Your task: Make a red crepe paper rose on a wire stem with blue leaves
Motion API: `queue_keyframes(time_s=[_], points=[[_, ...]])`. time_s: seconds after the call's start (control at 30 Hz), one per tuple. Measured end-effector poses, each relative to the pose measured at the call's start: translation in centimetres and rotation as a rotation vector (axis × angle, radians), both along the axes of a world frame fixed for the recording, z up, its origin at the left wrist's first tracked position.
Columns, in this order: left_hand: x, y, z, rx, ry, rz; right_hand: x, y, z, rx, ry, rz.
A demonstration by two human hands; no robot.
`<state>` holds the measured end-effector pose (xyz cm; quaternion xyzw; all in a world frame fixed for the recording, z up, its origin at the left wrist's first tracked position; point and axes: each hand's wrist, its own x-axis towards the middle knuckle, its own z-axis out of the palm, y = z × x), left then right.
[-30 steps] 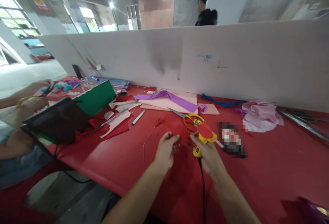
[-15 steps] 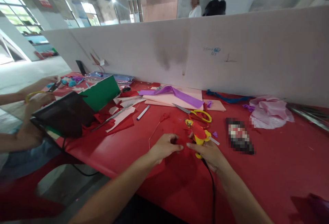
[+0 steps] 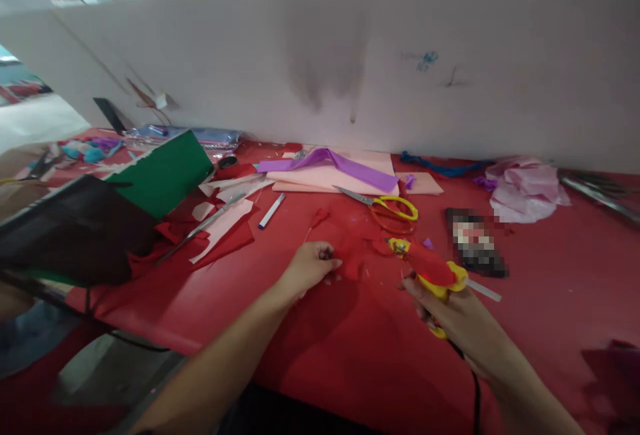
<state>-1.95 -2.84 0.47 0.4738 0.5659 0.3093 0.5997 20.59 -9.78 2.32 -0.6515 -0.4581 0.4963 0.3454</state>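
My right hand (image 3: 463, 318) is wrapped round the handle of a red and yellow hot glue gun (image 3: 433, 267). A whitish glue stick (image 3: 484, 288) sticks out of its back, and a black cord runs down from the handle. My left hand (image 3: 311, 270) is closed in a pinch at the edge of a thin red fabric piece (image 3: 353, 263), which blends into the red table. Just behind that hand is a thin wire with a red tip (image 3: 320, 216). Yellow and red-handled scissors (image 3: 395, 212) lie open-bladed beyond the glue gun.
Behind are a purple strip (image 3: 330, 165) on pale pink sheets (image 3: 300, 182) and a marker (image 3: 271, 212). Left stand a green board (image 3: 163, 178) and a dark panel (image 3: 80, 228), with a co-worker's arm behind. Right lie a blurred dark item (image 3: 475, 242) and pink fabric (image 3: 527, 188). A white partition (image 3: 225, 68) closes the back.
My right hand has moved right with the glue gun, away from my left hand. My left hand stays near the red fabric. The view has tipped downward.
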Motion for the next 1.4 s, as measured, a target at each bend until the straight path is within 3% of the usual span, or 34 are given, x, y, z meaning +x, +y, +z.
queue_keyframes(time_s=[0.17,0.3,0.5,0.83,1.4], points=[[-0.7,0.1,-0.1,0.186,0.293,-0.132,-1.6,-3.6,-0.5,-0.143,-0.062,0.021],[-0.6,0.2,-0.5,0.096,0.253,-0.147,-3.0,-4.9,-1.1,-0.137,-0.071,0.024],[-0.5,0.2,-1.1,0.140,0.313,-0.189,-4.6,-4.6,-0.6,-0.170,-0.006,0.070],[-0.3,0.3,0.1,0.261,0.588,-0.264,-4.8,-3.9,-1.3,-0.212,-0.235,0.154],[-0.3,0.4,-0.1,0.262,0.605,-0.320,-5.7,-3.7,-0.2,-0.233,-0.373,0.195]])
